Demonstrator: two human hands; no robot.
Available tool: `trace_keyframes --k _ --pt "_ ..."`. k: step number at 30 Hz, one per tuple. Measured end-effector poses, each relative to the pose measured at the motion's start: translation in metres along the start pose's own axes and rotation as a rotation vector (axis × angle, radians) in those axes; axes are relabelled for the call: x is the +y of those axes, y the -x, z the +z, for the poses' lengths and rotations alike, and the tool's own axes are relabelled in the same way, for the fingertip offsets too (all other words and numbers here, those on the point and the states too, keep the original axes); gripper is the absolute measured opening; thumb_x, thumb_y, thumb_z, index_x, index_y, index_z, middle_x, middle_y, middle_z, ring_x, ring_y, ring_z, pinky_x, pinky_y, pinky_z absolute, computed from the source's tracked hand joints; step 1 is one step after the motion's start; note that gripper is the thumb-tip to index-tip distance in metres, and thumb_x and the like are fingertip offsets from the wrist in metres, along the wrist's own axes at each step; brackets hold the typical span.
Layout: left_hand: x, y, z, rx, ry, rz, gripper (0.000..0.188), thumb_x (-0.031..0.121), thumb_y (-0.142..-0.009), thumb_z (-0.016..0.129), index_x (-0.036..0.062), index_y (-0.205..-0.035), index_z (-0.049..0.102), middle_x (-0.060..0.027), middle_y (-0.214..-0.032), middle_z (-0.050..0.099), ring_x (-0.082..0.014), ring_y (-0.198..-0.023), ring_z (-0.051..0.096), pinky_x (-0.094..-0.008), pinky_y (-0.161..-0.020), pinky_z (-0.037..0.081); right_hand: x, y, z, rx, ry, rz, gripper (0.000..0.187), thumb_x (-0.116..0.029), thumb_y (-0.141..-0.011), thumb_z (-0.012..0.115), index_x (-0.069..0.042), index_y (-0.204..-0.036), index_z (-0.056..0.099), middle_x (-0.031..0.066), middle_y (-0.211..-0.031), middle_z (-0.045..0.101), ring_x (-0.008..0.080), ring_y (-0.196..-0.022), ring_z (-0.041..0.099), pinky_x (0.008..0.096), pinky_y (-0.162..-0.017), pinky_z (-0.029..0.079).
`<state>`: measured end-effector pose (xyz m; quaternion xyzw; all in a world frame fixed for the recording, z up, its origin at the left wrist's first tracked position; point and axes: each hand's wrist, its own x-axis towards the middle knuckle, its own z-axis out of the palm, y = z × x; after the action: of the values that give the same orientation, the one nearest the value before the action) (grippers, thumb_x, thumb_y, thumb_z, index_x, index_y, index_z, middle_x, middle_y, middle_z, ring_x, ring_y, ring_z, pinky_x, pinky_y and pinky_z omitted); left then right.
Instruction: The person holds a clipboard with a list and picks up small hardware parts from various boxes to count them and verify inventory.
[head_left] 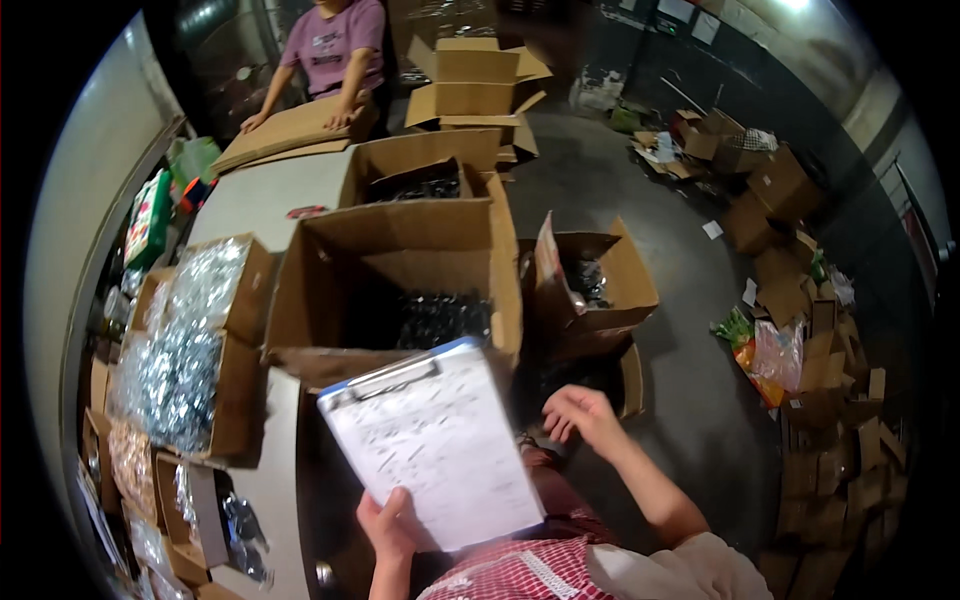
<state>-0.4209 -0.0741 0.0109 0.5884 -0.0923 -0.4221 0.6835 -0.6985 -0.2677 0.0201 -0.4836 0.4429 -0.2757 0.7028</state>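
Note:
My left hand (390, 522) grips a clipboard (435, 450) by its near edge, thumb on top and the other fingers hidden beneath. The board has a blue edge, a dark metal clip at the far end and white sheets with marks. It tilts over the near side of a large open cardboard box (395, 235) that has dark, shiny pieces (445, 318) inside. To the right of the clipboard, my right hand (588, 418) hangs in the air with loosely bent fingers slightly apart; nothing shows in it. Just beyond it is a low open carton (632, 380) with a dark inside.
Boxes of clear-bagged parts (180, 370) line the left side of the pale table (285, 440). A smaller open box (610, 300) stands right of the large one. At the far end a person (340, 50) rests both hands on flat cardboard (285, 135). Cardboard scraps (825, 370) lie along the right wall.

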Motion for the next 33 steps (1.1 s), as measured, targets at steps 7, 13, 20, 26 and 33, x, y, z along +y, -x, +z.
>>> trace_keyframes --k 7,13,20,26,33 --pt "-0.011 -0.019 0.054 0.176 -0.102 0.22 0.057 0.017 -0.074 0.065 -0.0078 -0.124 0.052 -0.0144 -0.115 0.063 -0.0239 -0.105 0.06 -0.0345 -0.097 0.041 0.031 -0.207 -0.228 0.431 0.338 -0.164 0.017 -0.02 -0.091 0.059 -0.004 -0.089 0.062 0.0074 -0.071 0.064 0.0152 -0.055 0.062 0.0267 -0.048 0.047" --pt "-0.012 -0.005 0.075 0.314 -0.186 0.139 0.046 0.017 -0.081 0.06 -0.0072 -0.12 0.058 -0.0187 -0.125 0.058 -0.0341 -0.113 0.054 -0.046 -0.099 0.042 0.144 -0.403 -0.359 0.407 1.192 0.349 0.03 -0.025 -0.087 0.057 0.0 -0.1 0.067 0.02 -0.084 0.069 0.0324 -0.076 0.07 0.0426 -0.061 0.057" --pt "-0.041 0.0 0.063 0.339 -0.283 0.229 0.037 0.005 -0.085 0.054 -0.0102 -0.119 0.06 -0.0227 -0.126 0.057 -0.0367 -0.113 0.056 -0.0493 -0.093 0.048 0.195 -0.462 -0.438 0.973 0.207 0.424 0.017 -0.018 -0.082 0.059 -0.006 -0.07 0.06 0.0051 -0.062 0.057 0.0176 -0.051 0.056 0.0342 -0.041 0.043" --pt "-0.041 0.02 0.036 0.402 -0.842 0.295 0.036 0.004 -0.086 0.054 -0.01 -0.118 0.06 -0.0232 -0.125 0.057 -0.0367 -0.112 0.057 -0.0501 -0.093 0.048 0.132 -0.429 -0.364 0.629 -0.021 0.123 0.009 -0.011 -0.07 0.066 -0.003 -0.074 0.065 0.0065 -0.073 0.062 0.017 -0.072 0.056 0.0294 -0.068 0.042" --pt "-0.018 -0.002 0.095 0.406 -0.032 0.111 0.066 0.026 -0.072 0.063 -0.0057 -0.128 0.049 -0.0145 -0.119 0.06 -0.0279 -0.114 0.055 -0.0386 -0.1 0.039 0.01 -0.295 -0.339 0.122 -0.842 -0.204 0.067 -0.007 -0.081 0.054 0.009 -0.142 0.033 0.0118 -0.145 0.045 0.0242 -0.125 0.043 0.0325 -0.105 0.035"
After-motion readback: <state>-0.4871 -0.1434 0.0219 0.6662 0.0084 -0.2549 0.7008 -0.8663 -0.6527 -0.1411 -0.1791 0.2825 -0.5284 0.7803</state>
